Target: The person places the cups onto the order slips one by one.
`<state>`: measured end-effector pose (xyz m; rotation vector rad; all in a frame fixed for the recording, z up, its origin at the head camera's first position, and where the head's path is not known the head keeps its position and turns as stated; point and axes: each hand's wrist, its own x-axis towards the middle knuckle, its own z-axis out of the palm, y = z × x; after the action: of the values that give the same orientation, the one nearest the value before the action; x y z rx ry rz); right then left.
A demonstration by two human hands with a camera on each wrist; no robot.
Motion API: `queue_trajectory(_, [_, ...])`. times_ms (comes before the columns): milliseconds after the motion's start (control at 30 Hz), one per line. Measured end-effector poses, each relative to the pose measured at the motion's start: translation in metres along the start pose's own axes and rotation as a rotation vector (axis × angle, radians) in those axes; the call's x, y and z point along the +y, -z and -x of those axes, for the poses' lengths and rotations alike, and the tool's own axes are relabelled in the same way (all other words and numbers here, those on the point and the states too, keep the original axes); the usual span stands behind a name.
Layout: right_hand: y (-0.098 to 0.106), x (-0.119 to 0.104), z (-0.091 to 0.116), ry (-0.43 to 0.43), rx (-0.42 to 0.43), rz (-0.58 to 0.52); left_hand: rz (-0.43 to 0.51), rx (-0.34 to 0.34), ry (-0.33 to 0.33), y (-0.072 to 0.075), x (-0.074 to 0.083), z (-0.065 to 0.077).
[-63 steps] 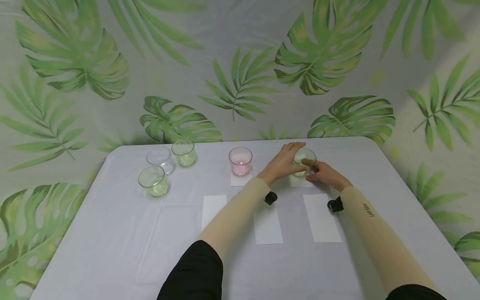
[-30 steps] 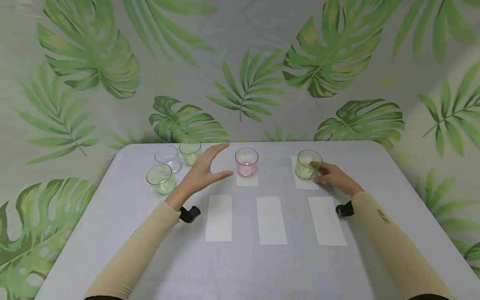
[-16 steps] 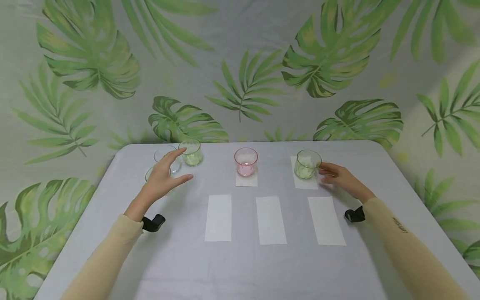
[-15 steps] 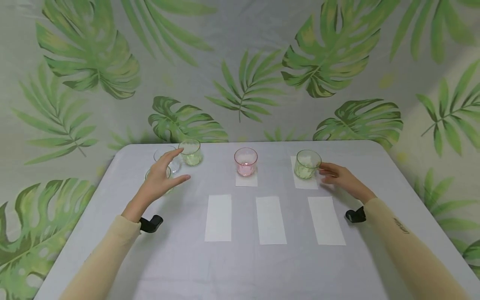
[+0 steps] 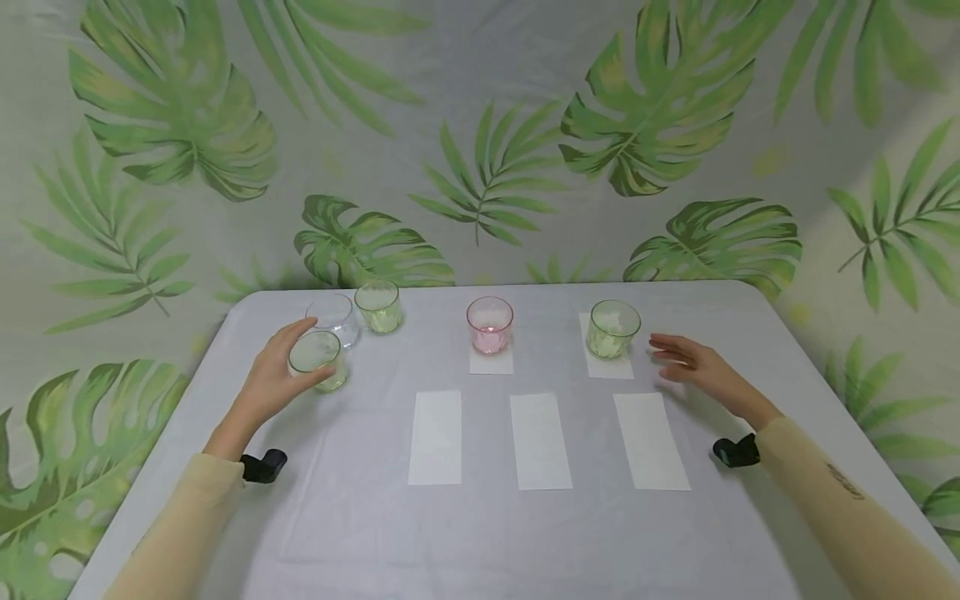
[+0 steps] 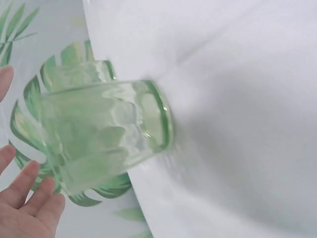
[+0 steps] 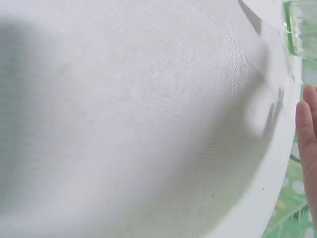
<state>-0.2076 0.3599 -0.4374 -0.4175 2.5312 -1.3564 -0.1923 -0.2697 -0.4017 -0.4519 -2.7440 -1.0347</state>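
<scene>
At the left of the head view, my left hand (image 5: 273, 377) is spread around the near green glass (image 5: 327, 382), thumb on one side and fingers on the other. The left wrist view shows this green glass (image 6: 114, 129) upright, with the fingers (image 6: 22, 186) beside its rim; a firm grip does not show. My right hand (image 5: 705, 375) hovers to the right of another green glass (image 5: 610, 337), a gap between them, its fingers relaxed and holding nothing. That glass stands on a white paper strip (image 5: 611, 369). A pink glass (image 5: 491, 332) stands on another strip.
Behind the near green glass stand a clear glass (image 5: 345, 325) and a further green glass (image 5: 380, 312). Several white paper strips lie on the white tablecloth (image 5: 450, 533), three in the front row, such as the middle one (image 5: 542, 442). A leaf-patterned cloth (image 5: 480, 150) hangs behind.
My left hand has left the right-hand green glass and swung left to the near green glass. My right hand has let go of its glass and drawn back to the right.
</scene>
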Motion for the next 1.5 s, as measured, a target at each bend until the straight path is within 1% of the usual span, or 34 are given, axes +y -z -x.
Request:
queue_trajectory(167, [-0.002,-0.002,0.011,0.005,-0.004,0.001,0.005,-0.012,0.040,-0.002,-0.011,0.002])
queue_trajectory(367, [-0.006,-0.001,0.023,0.019,-0.012,-0.001,0.021,-0.010,0.062,-0.006,-0.019,0.004])
queue_trajectory(500, [-0.010,0.000,0.031,0.035,-0.012,-0.002,0.039,-0.010,0.066,-0.008,-0.023,0.005])
queue_trajectory(667, [-0.016,0.000,0.043,0.074,-0.021,-0.013,0.043,0.004,0.050,-0.011,-0.027,0.006])
queue_trajectory(867, [-0.021,0.000,0.055,0.086,-0.024,0.009,0.074,0.000,0.062,-0.010,-0.027,0.008])
queue_trajectory(967, [-0.023,0.001,0.060,0.088,-0.030,0.019,0.092,0.004,0.058,-0.010,-0.027,0.009])
queue_trajectory(1233, [-0.033,0.000,0.072,0.084,-0.054,0.112,0.113,0.048,0.064,-0.013,-0.029,0.010])
queue_trajectory(1400, [-0.037,0.002,0.075,0.073,-0.076,0.106,0.128,0.056,0.068,-0.014,-0.027,0.012])
queue_trajectory(1500, [-0.039,0.004,0.075,0.098,-0.095,0.110,0.133,0.052,0.069,-0.015,-0.025,0.013])
